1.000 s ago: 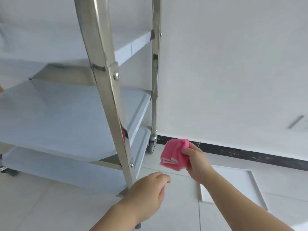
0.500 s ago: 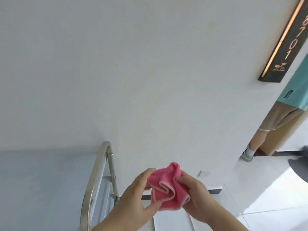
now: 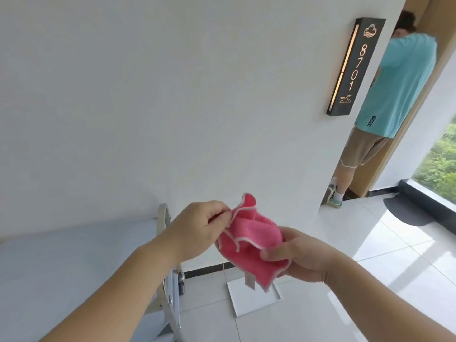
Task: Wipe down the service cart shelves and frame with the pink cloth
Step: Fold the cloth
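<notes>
A crumpled pink cloth (image 3: 249,245) with a pale trim hangs in the air between both my hands. My left hand (image 3: 197,230) pinches its upper left edge. My right hand (image 3: 296,257) grips its lower right side, thumb on top. The service cart stands at the lower left: its pale grey top shelf (image 3: 74,262) and the curved steel frame (image 3: 164,218) at its right end show, and a caster wheel (image 3: 181,283) shows below. My left forearm covers part of the frame.
A white wall fills the background, with a dark room sign (image 3: 352,67) on it. A person in a teal shirt (image 3: 394,90) stands in a doorway at the right. A white floor panel (image 3: 254,297) lies below the cloth on the tiled floor.
The view rose from the cart's lower shelves to the wall. My left hand came up and took hold of the cloth, which has been pulled partly open between both hands.
</notes>
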`<state>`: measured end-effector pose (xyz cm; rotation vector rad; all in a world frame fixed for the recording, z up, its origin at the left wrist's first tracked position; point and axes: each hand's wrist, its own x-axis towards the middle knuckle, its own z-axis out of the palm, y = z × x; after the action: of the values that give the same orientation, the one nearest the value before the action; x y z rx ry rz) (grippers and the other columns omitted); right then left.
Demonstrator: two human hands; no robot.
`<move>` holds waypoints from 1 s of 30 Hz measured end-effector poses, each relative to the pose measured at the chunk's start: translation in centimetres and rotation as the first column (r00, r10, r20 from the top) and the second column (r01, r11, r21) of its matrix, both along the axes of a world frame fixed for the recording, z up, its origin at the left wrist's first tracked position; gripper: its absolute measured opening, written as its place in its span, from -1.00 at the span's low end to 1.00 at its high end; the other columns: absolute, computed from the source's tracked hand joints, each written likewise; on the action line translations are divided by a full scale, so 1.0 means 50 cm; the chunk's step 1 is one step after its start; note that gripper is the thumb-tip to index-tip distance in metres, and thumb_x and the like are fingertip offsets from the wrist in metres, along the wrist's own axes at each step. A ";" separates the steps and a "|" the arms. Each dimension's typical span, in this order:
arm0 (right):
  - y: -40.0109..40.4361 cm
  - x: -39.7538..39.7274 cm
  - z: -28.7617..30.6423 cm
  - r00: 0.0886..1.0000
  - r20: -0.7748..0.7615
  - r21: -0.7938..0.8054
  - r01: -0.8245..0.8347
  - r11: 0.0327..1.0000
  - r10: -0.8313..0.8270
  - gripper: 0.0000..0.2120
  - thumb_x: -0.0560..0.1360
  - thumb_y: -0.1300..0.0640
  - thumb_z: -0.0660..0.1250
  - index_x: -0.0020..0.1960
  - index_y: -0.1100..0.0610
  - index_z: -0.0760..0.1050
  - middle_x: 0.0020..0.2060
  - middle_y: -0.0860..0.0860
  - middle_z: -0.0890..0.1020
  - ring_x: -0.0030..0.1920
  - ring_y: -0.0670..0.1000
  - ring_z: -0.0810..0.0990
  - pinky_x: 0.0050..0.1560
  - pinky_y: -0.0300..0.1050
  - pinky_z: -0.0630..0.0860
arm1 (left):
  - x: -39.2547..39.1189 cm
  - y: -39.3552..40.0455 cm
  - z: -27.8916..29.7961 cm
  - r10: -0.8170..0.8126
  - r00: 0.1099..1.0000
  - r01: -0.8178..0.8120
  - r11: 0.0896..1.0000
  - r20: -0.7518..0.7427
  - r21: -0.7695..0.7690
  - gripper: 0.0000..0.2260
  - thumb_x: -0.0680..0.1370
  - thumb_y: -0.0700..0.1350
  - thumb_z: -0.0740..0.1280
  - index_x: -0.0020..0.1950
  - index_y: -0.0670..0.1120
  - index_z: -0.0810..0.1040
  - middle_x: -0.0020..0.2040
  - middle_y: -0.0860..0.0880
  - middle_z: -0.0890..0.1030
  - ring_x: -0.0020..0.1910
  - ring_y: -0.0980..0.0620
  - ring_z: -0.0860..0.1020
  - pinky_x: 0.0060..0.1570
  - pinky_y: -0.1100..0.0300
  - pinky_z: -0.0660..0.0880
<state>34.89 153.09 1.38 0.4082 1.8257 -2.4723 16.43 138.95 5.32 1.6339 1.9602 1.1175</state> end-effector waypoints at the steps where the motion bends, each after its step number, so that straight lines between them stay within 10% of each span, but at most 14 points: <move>1: -0.003 0.010 0.005 1.000 0.021 0.049 -0.016 0.999 0.015 -0.67 0.36 0.26 0.41 0.13 0.17 0.52 -0.09 0.15 0.51 -0.15 0.12 0.47 -0.22 -0.10 0.36 | 0.001 0.000 0.013 0.011 0.998 -0.010 1.000 0.055 -0.013 -0.77 0.59 -0.09 0.21 -0.23 -0.06 0.57 -0.43 0.03 0.54 -0.42 0.14 0.48 -0.36 0.21 0.41; 5: 0.006 0.038 0.026 0.997 0.039 0.290 -0.070 0.954 0.061 -0.70 0.42 0.20 0.38 0.14 0.17 0.50 -0.07 0.17 0.61 -0.14 0.13 0.58 -0.19 -0.08 0.46 | 0.022 0.021 0.065 -0.010 0.964 0.024 0.999 0.267 -0.049 -0.69 0.61 -0.11 0.16 -0.32 -0.10 0.49 -0.49 0.02 0.48 -0.50 0.09 0.42 -0.41 0.21 0.33; 10: 0.049 0.051 0.054 0.999 -0.021 0.147 0.031 0.989 -0.028 -0.39 0.45 -0.36 0.20 0.28 0.05 0.49 0.19 0.16 0.59 0.20 0.20 0.56 0.08 0.03 0.55 | 0.075 0.062 0.065 -0.103 0.919 0.128 0.991 0.381 -0.042 -0.81 0.59 -0.22 0.16 -0.10 -0.28 0.51 -0.25 -0.20 0.62 -0.24 -0.14 0.63 -0.05 -0.06 0.59; 16: 0.176 0.086 0.097 0.934 -0.105 0.181 0.356 0.917 -0.342 -0.82 0.50 0.37 0.22 -0.01 0.32 0.59 -0.16 0.18 0.55 -0.12 0.13 0.47 -0.06 0.02 0.39 | 0.117 0.135 0.024 -0.014 0.839 0.137 0.973 0.544 -0.187 -0.53 0.44 0.15 0.26 0.22 -0.12 0.44 -0.03 -0.18 0.62 -0.02 -0.12 0.62 0.14 -0.06 0.52; 18: 0.222 0.105 0.130 0.966 -0.097 0.239 0.258 0.936 -0.241 -0.82 0.48 0.37 0.23 0.02 0.41 0.54 -0.15 0.20 0.52 -0.11 0.15 0.45 -0.05 0.02 0.37 | 0.137 0.177 0.017 0.066 0.843 0.077 0.967 0.533 -0.241 -0.41 0.39 0.37 0.22 0.24 -0.01 0.47 0.10 -0.20 0.60 0.07 -0.13 0.60 0.17 -0.03 0.49; 22: 0.316 0.126 0.188 0.993 -0.052 0.402 0.118 0.908 -0.106 -0.83 0.53 0.33 0.23 0.02 0.31 0.59 -0.14 0.20 0.59 -0.13 0.12 0.54 -0.07 -0.02 0.48 | 0.181 0.264 0.006 0.251 0.814 -0.252 0.965 0.524 -0.070 -0.74 0.54 0.09 0.27 0.00 -0.07 0.64 0.00 -0.19 0.66 -0.06 -0.07 0.58 0.19 -0.09 0.43; 26: 0.414 0.116 0.202 0.941 -0.128 0.601 0.324 0.731 -0.312 -0.94 0.45 0.21 0.41 -0.14 0.20 0.63 -0.30 0.06 0.62 -0.25 0.03 0.55 -0.19 -0.10 0.47 | 0.173 0.297 0.001 0.288 0.802 -0.359 0.932 0.523 0.038 -0.69 0.47 0.15 0.27 0.01 -0.02 0.63 -0.03 -0.08 0.67 -0.03 -0.05 0.61 0.08 0.08 0.45; 30: 0.465 0.059 0.143 0.867 -0.208 0.463 0.495 0.735 -0.452 -0.91 0.48 0.12 0.39 -0.15 0.14 0.62 -0.28 0.02 0.58 -0.24 -0.01 0.50 -0.15 -0.06 0.40 | 0.147 0.340 -0.031 0.249 0.707 -0.397 0.914 0.661 0.080 -0.67 0.46 0.20 0.29 0.05 0.01 0.61 0.04 -0.05 0.64 0.05 -0.01 0.60 0.16 -0.03 0.47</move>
<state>37.86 176.35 8.54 0.9167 2.7030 -2.2434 23.77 155.98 3.77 0.7913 1.7132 1.7958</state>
